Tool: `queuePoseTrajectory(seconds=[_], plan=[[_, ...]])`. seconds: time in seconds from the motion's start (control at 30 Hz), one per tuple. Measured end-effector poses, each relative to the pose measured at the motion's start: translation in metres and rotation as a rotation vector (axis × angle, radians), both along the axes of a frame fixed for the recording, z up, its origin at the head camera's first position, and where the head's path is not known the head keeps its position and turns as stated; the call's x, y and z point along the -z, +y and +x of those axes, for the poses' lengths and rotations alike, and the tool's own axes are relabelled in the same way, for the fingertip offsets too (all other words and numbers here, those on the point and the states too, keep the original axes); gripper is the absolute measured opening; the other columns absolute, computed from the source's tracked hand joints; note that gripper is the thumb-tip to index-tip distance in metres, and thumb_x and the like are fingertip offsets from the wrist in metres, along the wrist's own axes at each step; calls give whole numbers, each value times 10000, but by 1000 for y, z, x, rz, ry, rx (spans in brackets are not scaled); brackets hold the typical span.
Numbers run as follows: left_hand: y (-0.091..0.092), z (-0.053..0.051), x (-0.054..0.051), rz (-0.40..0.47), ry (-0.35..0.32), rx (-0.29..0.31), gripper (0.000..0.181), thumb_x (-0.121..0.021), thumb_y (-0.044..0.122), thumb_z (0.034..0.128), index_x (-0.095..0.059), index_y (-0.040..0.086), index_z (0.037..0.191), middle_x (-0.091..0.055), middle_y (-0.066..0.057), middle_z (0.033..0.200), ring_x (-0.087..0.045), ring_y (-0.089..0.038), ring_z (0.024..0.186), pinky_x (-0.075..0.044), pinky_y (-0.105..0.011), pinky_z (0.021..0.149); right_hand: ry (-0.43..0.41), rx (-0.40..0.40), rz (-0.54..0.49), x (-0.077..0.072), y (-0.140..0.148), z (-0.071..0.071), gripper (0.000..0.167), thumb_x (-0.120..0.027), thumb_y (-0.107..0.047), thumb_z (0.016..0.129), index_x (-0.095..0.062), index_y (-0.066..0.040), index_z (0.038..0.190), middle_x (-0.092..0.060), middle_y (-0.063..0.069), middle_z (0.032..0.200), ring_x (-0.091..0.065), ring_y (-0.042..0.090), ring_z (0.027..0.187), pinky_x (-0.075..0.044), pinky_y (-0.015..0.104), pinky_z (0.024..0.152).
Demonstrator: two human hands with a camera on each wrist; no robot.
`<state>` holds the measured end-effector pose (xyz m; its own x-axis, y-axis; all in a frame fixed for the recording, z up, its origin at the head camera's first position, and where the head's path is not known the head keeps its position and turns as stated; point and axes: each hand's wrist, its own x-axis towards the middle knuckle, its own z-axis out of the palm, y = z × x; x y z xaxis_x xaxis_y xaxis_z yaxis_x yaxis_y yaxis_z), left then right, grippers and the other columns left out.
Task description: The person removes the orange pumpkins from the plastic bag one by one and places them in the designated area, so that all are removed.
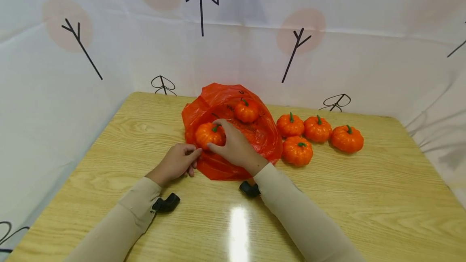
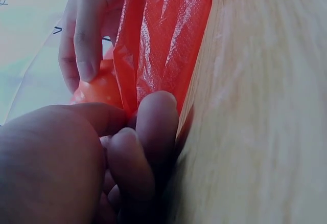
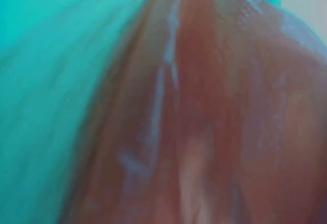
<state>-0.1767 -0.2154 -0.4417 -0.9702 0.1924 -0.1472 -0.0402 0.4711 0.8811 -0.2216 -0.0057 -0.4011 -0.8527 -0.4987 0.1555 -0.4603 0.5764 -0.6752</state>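
Note:
A red plastic bag [image 1: 222, 170] lies spread with its mouth wide on the table. My right hand [image 1: 236, 145] grips a small orange pumpkin [image 1: 205, 136] at the bag's left side, thumb and fingers round it. Farther back on the bag sits another small pumpkin [image 1: 246, 112] with a green stem. My left hand [image 1: 177, 160] pinches the bag's near-left edge between thumb and finger, as the left wrist view shows beside the red film [image 2: 166, 35]. Blurred reddish film [image 3: 204, 81] fills much of the right wrist view, so the right fingers are hidden there.
Right of the bag, several more pumpkins [image 1: 318, 129] stand close together; the nearest one [image 1: 297, 151] is right beside the bag's edge. The wooden table [image 1: 364, 197] meets a white patterned cloth [image 1: 240, 51] at the back. A dark wrist mount [image 1: 166, 203] sits under the left sleeve.

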Motion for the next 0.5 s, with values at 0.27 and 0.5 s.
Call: queuePoseTrajectory(seconds=[0.27, 0.5], plan=[[3, 0, -2, 7, -3, 8, 424, -548, 358, 1040, -597, 47, 757, -601, -55, 664, -630, -178, 496, -508, -266, 454, 23, 6, -35, -2, 12, 4, 610, -730, -371, 921, -440, -168, 1417, -521, 39, 1414, -552, 215, 1216, -499, 421, 1045], [0, 0, 1, 0, -7, -4, 410, -544, 358, 1042, -610, 63, 765, -607, -60, 676, -637, -184, 503, -517, -267, 461, 49, 21, -20, -6, 25, 10, 606, -716, -411, 922, -444, -202, 1422, -495, -2, 1430, -532, 212, 1269, -496, 443, 1055]])
